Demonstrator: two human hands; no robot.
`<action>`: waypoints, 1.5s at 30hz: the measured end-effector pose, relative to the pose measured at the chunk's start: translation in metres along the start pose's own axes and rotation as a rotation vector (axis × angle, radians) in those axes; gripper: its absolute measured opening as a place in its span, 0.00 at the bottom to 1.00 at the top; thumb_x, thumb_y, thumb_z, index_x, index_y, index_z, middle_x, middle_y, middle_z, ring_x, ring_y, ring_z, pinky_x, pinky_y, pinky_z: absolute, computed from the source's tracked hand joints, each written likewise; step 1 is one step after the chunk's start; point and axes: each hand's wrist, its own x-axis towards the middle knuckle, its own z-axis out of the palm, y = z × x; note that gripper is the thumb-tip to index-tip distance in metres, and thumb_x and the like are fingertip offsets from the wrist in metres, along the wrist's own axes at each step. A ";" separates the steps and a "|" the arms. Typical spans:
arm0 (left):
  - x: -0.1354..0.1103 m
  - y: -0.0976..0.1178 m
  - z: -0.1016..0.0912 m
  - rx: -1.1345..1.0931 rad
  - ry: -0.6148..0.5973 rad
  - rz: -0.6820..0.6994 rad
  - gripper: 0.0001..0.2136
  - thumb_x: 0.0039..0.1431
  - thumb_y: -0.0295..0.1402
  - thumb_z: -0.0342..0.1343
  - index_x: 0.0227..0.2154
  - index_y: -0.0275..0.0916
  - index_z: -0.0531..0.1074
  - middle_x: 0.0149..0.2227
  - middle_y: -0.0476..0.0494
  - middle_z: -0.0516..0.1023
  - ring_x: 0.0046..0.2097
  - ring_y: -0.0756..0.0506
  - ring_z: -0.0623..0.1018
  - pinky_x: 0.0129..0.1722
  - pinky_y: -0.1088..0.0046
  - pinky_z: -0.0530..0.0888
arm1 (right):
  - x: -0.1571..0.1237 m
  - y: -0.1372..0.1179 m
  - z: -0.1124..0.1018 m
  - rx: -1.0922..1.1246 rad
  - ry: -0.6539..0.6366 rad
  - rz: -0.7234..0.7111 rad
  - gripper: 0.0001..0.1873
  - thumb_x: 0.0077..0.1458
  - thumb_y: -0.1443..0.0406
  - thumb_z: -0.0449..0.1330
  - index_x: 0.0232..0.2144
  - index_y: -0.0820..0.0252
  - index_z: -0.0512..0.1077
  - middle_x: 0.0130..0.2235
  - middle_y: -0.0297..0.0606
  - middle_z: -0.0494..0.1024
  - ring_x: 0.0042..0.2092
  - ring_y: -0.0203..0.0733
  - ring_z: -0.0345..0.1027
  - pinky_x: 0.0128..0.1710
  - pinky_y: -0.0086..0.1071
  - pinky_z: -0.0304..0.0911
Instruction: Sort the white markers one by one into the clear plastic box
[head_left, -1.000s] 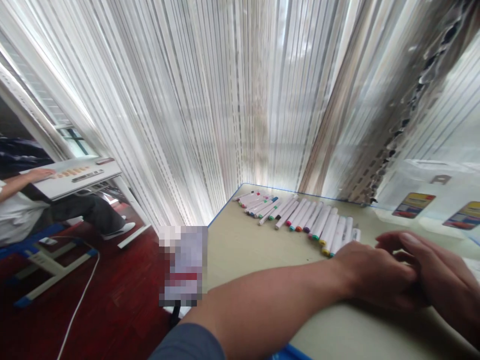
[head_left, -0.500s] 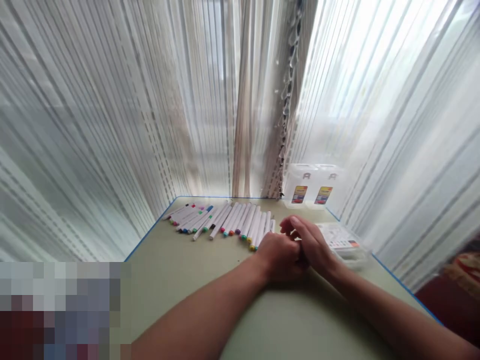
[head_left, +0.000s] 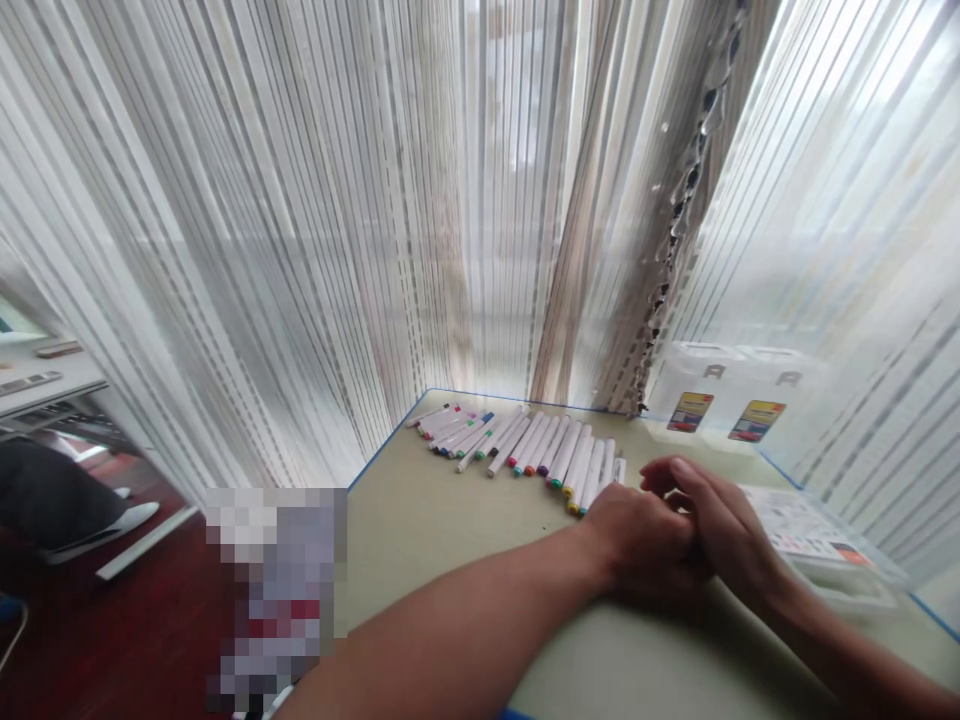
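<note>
My left hand (head_left: 646, 540) and my right hand (head_left: 718, 520) rest together on the pale green table (head_left: 450, 530), the right hand's fingers laid flat over the left hand's curled fingers. Nothing shows inside either hand. Just beyond them lies a row of several white markers (head_left: 525, 445) with coloured caps, side by side, reaching toward the table's far corner. The nearest marker ends almost touch my left hand.
A clear plastic case (head_left: 817, 540) with a printed sheet lies to the right of my hands. Two clear boxes with coloured labels (head_left: 724, 410) stand at the far right. Sheer striped curtains (head_left: 300, 250) surround the table. Another person's leg and shoe (head_left: 75, 510) show at the left.
The view has swung back to the left, bringing the neighbouring desk and another person's leg into sight. My hands stay joined on the table in the same place.
</note>
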 end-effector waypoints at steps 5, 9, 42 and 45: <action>0.000 0.000 -0.001 0.015 -0.015 -0.010 0.19 0.59 0.43 0.51 0.43 0.35 0.77 0.42 0.38 0.83 0.40 0.37 0.83 0.37 0.60 0.79 | -0.001 -0.003 0.000 -0.010 -0.007 -0.016 0.24 0.62 0.47 0.52 0.30 0.57 0.76 0.32 0.41 0.79 0.33 0.46 0.72 0.34 0.36 0.67; 0.001 0.000 0.001 0.012 -0.007 -0.019 0.19 0.59 0.44 0.52 0.43 0.35 0.77 0.42 0.38 0.83 0.40 0.37 0.82 0.37 0.60 0.79 | -0.001 -0.004 0.001 -0.015 0.002 -0.018 0.24 0.62 0.46 0.52 0.30 0.57 0.76 0.33 0.42 0.80 0.34 0.48 0.72 0.34 0.37 0.68; 0.000 0.004 0.005 -0.040 0.168 0.029 0.09 0.60 0.35 0.53 0.37 0.37 0.76 0.38 0.41 0.79 0.40 0.42 0.79 0.41 0.65 0.77 | 0.024 -0.021 -0.018 -0.249 0.150 -0.202 0.19 0.62 0.55 0.51 0.26 0.58 0.71 0.24 0.35 0.75 0.26 0.41 0.69 0.30 0.33 0.62; 0.000 0.005 0.006 -0.071 0.197 0.049 0.11 0.61 0.35 0.55 0.44 0.38 0.75 0.43 0.39 0.78 0.45 0.41 0.77 0.47 0.62 0.76 | 0.032 -0.025 -0.037 -0.429 0.250 -0.189 0.15 0.60 0.58 0.53 0.27 0.58 0.72 0.27 0.38 0.78 0.31 0.43 0.72 0.34 0.35 0.62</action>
